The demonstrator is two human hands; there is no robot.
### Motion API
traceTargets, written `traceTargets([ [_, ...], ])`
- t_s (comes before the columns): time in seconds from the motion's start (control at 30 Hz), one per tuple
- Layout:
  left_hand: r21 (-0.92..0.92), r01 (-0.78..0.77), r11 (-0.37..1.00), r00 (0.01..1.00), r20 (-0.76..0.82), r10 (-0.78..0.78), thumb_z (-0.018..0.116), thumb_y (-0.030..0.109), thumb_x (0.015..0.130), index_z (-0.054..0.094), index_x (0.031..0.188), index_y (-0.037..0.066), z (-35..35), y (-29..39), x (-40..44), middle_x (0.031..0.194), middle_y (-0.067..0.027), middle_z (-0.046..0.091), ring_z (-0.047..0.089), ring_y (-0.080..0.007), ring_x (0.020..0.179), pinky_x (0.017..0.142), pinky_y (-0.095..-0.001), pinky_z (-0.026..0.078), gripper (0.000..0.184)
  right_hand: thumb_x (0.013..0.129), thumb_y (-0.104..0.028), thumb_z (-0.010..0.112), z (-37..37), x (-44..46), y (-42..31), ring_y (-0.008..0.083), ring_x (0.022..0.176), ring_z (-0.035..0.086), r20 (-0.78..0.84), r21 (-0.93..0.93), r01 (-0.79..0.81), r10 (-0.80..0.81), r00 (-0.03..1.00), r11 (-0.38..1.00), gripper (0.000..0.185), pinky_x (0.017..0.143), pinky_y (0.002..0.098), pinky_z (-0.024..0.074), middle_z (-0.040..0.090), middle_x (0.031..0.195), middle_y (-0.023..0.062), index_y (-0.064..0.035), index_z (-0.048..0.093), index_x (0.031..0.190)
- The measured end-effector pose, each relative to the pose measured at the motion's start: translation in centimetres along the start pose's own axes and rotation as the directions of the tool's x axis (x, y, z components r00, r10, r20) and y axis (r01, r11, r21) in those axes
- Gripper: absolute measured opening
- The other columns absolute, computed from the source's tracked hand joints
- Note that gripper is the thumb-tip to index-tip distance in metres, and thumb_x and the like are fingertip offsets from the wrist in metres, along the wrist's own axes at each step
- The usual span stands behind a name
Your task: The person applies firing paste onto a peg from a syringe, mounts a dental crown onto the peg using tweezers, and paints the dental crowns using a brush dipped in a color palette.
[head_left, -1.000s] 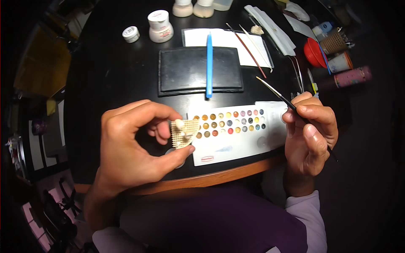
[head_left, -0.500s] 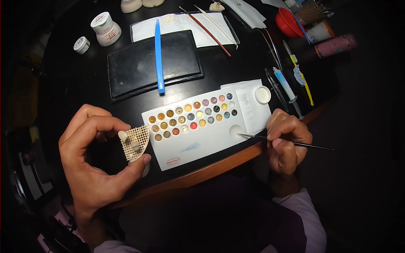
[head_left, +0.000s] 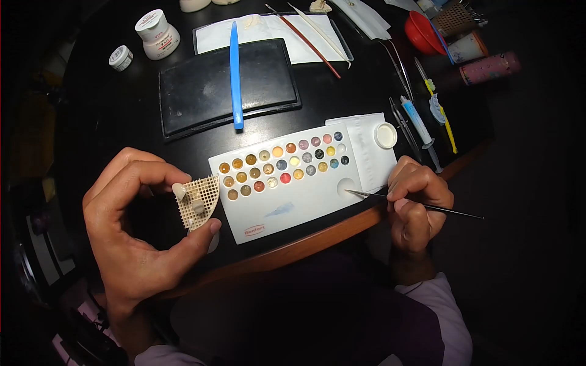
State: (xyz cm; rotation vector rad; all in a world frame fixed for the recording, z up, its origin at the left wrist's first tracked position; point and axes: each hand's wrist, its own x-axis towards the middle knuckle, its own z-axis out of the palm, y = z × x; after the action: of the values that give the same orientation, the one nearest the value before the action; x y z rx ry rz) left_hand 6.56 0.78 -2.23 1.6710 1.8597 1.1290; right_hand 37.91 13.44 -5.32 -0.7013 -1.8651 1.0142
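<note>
Between the thumb and fingers of my left hand (head_left: 131, 226) is a beige honeycomb firing tray (head_left: 210, 190), tilted, with its mesh facing me. Small tooth-shaped pieces like dental crowns sit on it, one pale piece (head_left: 179, 190) by my fingers and a greyish one (head_left: 198, 206) near the middle. My right hand (head_left: 418, 198) pinches a thin dark-handled brush (head_left: 448, 211). Its pale tip is at the shallow round well of a white palette (head_left: 305, 207), and I cannot tell whether it touches. Rows of coloured pastes fill the palette's small cups.
Right of the palette, an open white jar (head_left: 385, 135) rests on folded white paper (head_left: 372, 165). Behind lie a black case (head_left: 201, 91) with a blue plastic strip (head_left: 235, 79) across it, a blue syringe (head_left: 417, 119), tweezers (head_left: 404, 125) and white jars (head_left: 157, 36).
The view has shifted slightly, so the table things sit a little higher and farther right. The firing tray is turned slightly. The brush tip stays at the well.
</note>
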Motion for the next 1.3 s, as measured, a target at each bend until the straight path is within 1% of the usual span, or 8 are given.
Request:
traceTargets([
  [0.17,-0.014,0.004,1.000,1.000,-0.023,-0.004,0.087,0.013,0.057,0.070,0.093,0.001,0.0,0.1,0.1,0.090,-0.0046,0.061,0.055,-0.0130,0.082,0.074,-0.0271,0.041,0.042,0.063,-0.001,0.048,0.1,0.0,0.0,0.0127,0.057,0.045,-0.058,0.067,-0.010,0.014,0.998,0.998,0.013,0.054,0.0281,0.0333,0.054,0.061,0.0083,0.0038,0.058,0.070],
  [0.43,-0.028,-0.145,0.989,0.988,-0.047,0.144,0.089,0.006,0.064,0.073,0.088,-0.001,-0.4,-0.3,0.7,0.085,-0.0092,0.069,0.070,-0.0171,0.076,0.069,-0.0278,0.056,0.030,0.074,-0.010,0.053,0.7,-0.1,0.0,0.0137,0.066,0.043,-0.130,0.139,0.077,-0.059,0.990,0.987,0.012,0.057,0.0272,0.0334,0.053,0.069,0.0075,-0.0009,0.057,0.081],
  [0.47,-0.065,-0.124,0.990,0.991,-0.060,0.120,0.090,0.007,0.059,0.073,0.090,-0.001,-0.1,-0.6,0.5,0.086,-0.0089,0.068,0.066,-0.0154,0.078,0.070,-0.0278,0.052,0.036,0.078,-0.009,0.055,0.7,0.2,-0.2,0.0147,0.068,0.047,-0.086,0.134,0.106,-0.095,0.992,0.985,0.012,0.059,0.0274,0.0372,0.055,0.073,0.0080,-0.0006,0.058,0.086],
  [0.57,-0.060,-0.156,0.986,0.986,-0.066,0.152,0.090,0.008,0.060,0.074,0.090,0.000,-0.1,-0.9,0.4,0.086,-0.0080,0.069,0.066,-0.0154,0.076,0.068,-0.0279,0.052,0.035,0.080,-0.007,0.056,2.4,1.7,-1.3,0.0164,0.070,0.050,-0.018,0.046,0.243,-0.242,0.970,0.969,0.012,0.062,0.0289,0.0424,0.056,0.075,0.0083,-0.0005,0.059,0.089],
  [0.7,0.003,-0.141,0.990,0.989,-0.037,0.141,0.091,0.009,0.060,0.074,0.089,0.000,-0.6,-0.8,0.3,0.085,-0.0077,0.070,0.067,-0.0153,0.076,0.068,-0.0279,0.053,0.034,0.079,-0.005,0.065,4.2,4.1,-3.3,0.0219,0.080,0.059,0.205,-0.083,0.431,-0.407,0.890,0.899,0.021,0.074,0.0348,0.0498,0.071,0.077,0.0062,-0.0059,0.068,0.099],
  [0.87,0.045,-0.157,0.987,0.987,-0.038,0.158,0.092,0.013,0.060,0.076,0.088,0.004,-0.7,-0.6,0.2,0.086,-0.0055,0.071,0.069,-0.0160,0.076,0.070,-0.0293,0.047,0.034,0.077,-0.007,0.071,5.8,4.6,-4.5,0.0237,0.097,0.061,0.336,-0.047,0.412,-0.374,0.864,0.910,0.030,0.085,0.0354,0.0486,0.079,0.089,0.0037,-0.0100,0.077,0.106],
  [0.93,0.046,-0.159,0.986,0.986,-0.045,0.161,0.092,0.015,0.059,0.077,0.089,0.006,-0.6,-0.6,0.1,0.087,-0.0036,0.073,0.070,-0.0158,0.078,0.072,-0.0307,0.042,0.035,0.076,-0.007,0.071,6.1,4.5,-4.2,0.0243,0.098,0.061,0.348,-0.037,0.422,-0.384,0.855,0.906,0.031,0.085,0.0354,0.0489,0.079,0.089,0.0039,-0.0097,0.078,0.106],
  [1.3,0.072,-0.144,0.987,0.989,-0.006,0.145,0.092,0.015,0.059,0.078,0.091,0.007,-0.8,-0.5,0.0,0.088,-0.0027,0.074,0.071,-0.0158,0.080,0.076,-0.0315,0.041,0.035,0.066,0.002,0.071,6.8,4.4,-4.3,0.0259,0.097,0.060,0.372,-0.067,0.440,-0.387,0.844,0.896,0.041,0.077,0.0345,0.0509,0.078,0.091,0.0033,-0.0095,0.079,0.104],
])
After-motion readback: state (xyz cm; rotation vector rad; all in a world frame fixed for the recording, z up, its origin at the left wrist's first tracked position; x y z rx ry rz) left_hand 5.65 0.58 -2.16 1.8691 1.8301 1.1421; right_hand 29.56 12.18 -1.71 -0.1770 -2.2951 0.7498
